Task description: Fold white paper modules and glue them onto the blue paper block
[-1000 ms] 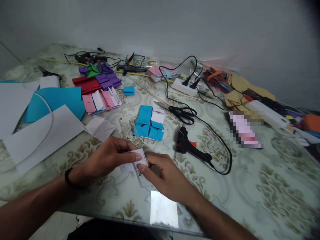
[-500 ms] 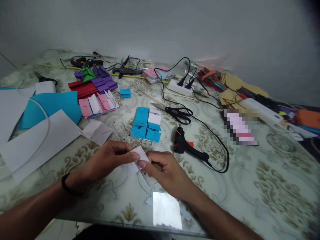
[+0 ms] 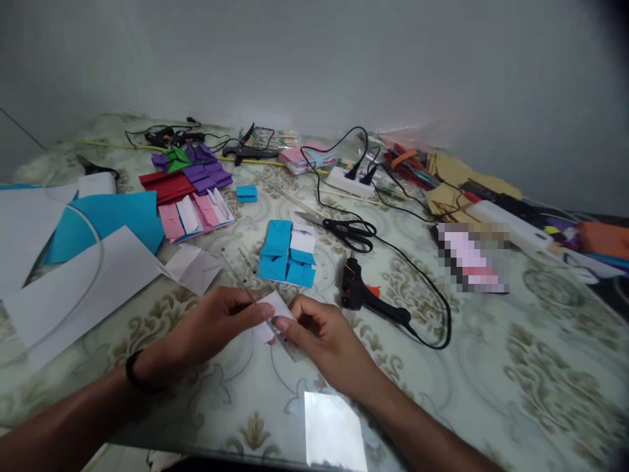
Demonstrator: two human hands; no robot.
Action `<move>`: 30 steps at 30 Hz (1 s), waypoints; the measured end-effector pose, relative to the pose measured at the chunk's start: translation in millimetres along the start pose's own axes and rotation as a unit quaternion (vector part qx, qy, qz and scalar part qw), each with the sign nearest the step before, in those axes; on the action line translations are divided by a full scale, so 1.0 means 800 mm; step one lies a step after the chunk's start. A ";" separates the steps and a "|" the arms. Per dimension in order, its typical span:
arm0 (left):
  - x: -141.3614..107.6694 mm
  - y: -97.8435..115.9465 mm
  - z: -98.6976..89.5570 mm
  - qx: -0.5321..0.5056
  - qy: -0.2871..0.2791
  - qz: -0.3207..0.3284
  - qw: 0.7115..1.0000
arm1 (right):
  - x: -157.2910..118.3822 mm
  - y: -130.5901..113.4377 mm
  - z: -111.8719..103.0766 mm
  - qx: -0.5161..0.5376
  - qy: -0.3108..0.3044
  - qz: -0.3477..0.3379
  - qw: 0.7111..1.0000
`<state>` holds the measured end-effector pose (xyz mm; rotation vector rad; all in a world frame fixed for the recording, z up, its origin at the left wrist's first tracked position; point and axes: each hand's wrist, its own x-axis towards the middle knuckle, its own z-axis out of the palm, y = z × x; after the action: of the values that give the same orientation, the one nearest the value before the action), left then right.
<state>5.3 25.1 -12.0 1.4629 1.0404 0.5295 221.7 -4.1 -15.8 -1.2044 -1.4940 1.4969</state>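
Between my hands is a small folded piece of white paper (image 3: 275,305), bent over a clear plastic ruler (image 3: 291,350). My left hand (image 3: 223,321) pinches its left side, thumb on top. My right hand (image 3: 322,334) grips the right side, its thumb close to the left thumb. The fingers under the paper are partly hidden. Just beyond lies a folded blue and white paper piece (image 3: 287,252). A black glue gun (image 3: 371,292) rests right of it, below black-handled scissors (image 3: 348,231). A creased white paper piece (image 3: 193,267) lies left of the ruler.
White sheets (image 3: 88,295) and a blue sheet (image 3: 108,219) spread over the left side. Folded pink (image 3: 196,216), red (image 3: 167,187) and purple (image 3: 209,176) papers sit behind. A white power strip (image 3: 350,181) with black cords stands at the back. A pixelated object (image 3: 469,255) lies right.
The whole view has shifted slightly, so the table things appear a little lower. My hands keep their hold on the white paper and ruler, with only slight finger movement.
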 end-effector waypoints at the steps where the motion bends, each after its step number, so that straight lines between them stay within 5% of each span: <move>1: 0.000 -0.001 -0.001 0.003 -0.006 -0.002 1.000 | 0.000 0.001 -0.001 0.007 0.000 -0.002 1.000; 12: 0.002 0.017 -0.003 -0.102 -0.093 0.019 0.990 | 0.003 -0.003 -0.005 0.061 -0.047 -0.006 0.997; 22: 0.001 0.017 -0.002 -0.161 0.054 -0.038 0.985 | 0.007 0.002 -0.002 0.163 0.115 -0.045 0.979; 30: 0.003 0.010 -0.003 -0.158 0.105 -0.025 0.981 | 0.009 0.011 0.000 0.268 0.065 -0.019 0.961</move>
<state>6.8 29.3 -4.9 1.1145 1.0984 0.7884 220.3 1.7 -25.2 -0.9157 -0.9283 1.6220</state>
